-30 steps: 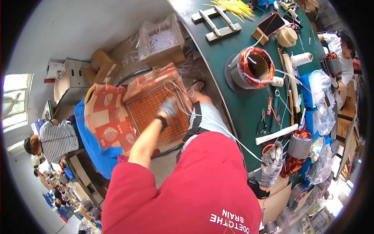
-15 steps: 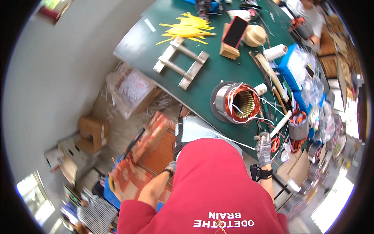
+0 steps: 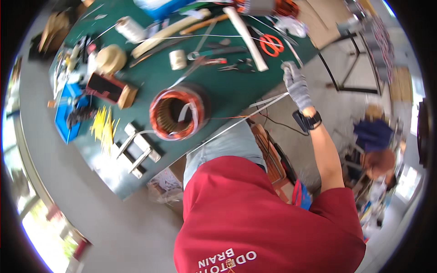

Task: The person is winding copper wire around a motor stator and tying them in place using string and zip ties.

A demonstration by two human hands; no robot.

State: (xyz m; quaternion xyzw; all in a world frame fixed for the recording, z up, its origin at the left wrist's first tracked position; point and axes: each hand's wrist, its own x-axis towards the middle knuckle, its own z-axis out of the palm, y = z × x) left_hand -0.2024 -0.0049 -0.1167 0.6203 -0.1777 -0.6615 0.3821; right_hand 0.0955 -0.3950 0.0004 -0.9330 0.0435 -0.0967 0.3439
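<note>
My right hand, in a grey knitted glove with a dark wrist strap, is raised beyond the table's right edge. Its fingers are closed around a white cord, which runs taut from the hand past the table's front edge. My left hand does not show. Left of the cord, on the green table, a motor stator with copper windings stands with its bore facing up. A loose white end lies in the bore. Orange-handled scissors lie near the right hand, beside a white tube.
Pliers, a small white spool and a thread cone lie behind the stator. To its left are a metal frame, yellow strips and a phone on a wooden stand. A black metal stand is at right.
My view and body have turned to the right. My right hand has moved away from the tabletop with the cord, past the edge. My left hand has gone out of view.
</note>
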